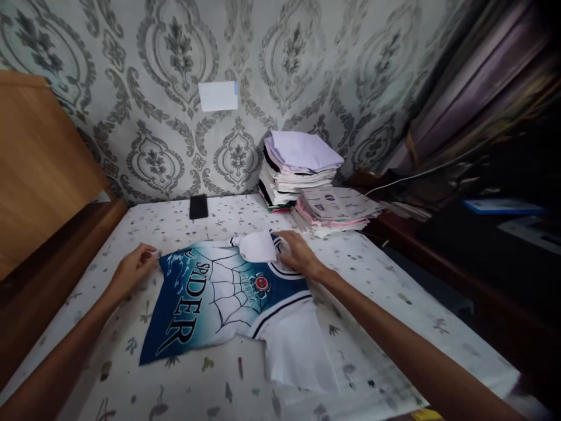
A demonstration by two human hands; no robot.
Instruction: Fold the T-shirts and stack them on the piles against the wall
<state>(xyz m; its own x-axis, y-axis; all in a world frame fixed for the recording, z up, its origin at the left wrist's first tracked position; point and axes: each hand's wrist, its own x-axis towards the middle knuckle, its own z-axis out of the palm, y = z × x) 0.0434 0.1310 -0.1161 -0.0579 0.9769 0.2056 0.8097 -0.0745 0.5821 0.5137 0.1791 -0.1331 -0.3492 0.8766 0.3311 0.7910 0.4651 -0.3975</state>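
A blue and white T-shirt (228,292) with a spider web print and the word SPIDER lies front up on the patterned sheet, its hem to the left and collar to the right. At the hem's far corner, my left hand (138,263) pinches the shirt's edge between thumb and fingers. My right hand (295,254) grips the shirt by the far shoulder near the collar, its fingertips partly hidden by cloth. The far sleeve is folded over onto the shirt, while the near white sleeve spreads toward me.
Behind the shirt stand a tall stack of folded clothes (302,155) and a lower folded pile (337,207). A black phone (198,207) lies near the wall. Wooden furniture (39,169) borders the left; a dark cluttered surface (491,234) is at the right.
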